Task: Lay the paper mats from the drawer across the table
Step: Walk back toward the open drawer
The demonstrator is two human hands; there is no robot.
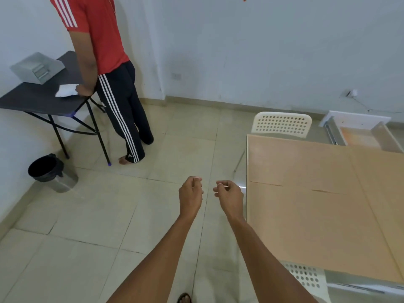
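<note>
Brown paper mats [317, 204] lie flat side by side and cover the table [247, 171] on the right. Beyond the table's far right corner an open white drawer [358, 133] shows a pale orange bottom. My left hand [190, 196] and my right hand [230, 196] hang over the tiled floor just left of the table's edge. Both have loosely curled fingers and hold nothing. The right hand is close to the table's left edge, apart from the mats.
A white perforated chair [282, 124] stands behind the table, another [306, 276] at its near edge. A person in a red shirt [98, 36] leans on a black folding table [39, 99] with a grey tray. A lined metal bin [52, 173] stands by the left wall.
</note>
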